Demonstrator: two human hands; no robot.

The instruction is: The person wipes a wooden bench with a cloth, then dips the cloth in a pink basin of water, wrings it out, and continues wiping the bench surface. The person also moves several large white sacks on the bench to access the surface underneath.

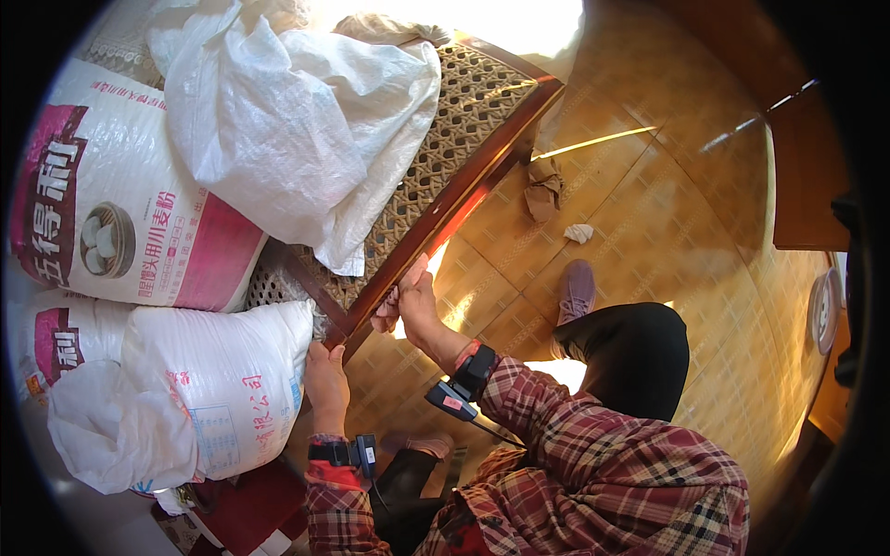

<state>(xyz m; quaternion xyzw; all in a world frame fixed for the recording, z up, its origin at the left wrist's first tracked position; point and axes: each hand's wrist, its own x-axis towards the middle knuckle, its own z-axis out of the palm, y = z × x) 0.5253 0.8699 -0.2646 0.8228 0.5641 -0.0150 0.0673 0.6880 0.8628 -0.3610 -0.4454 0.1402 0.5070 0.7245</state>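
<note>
A wooden bench with a woven cane seat (452,104) runs diagonally before me. My left hand (327,382) rests at the frame's near corner, thumb on the wood, beside a filled white woven sack (243,389). My right hand (417,306) is at the outer side of the frame's long dark red rail (445,208), with a crumpled pinkish cloth (386,311) in it against the wood. Some of its fingers are hidden. An empty-looking white woven sack (292,118) lies draped over the seat.
A large printed flour sack (125,229) lies at the left. Crumpled brown paper (544,189) and a white crumpled scrap (578,233) are on the tiled floor. Wooden furniture (810,167) stands at the far right, near a round clear-rimmed object (825,311).
</note>
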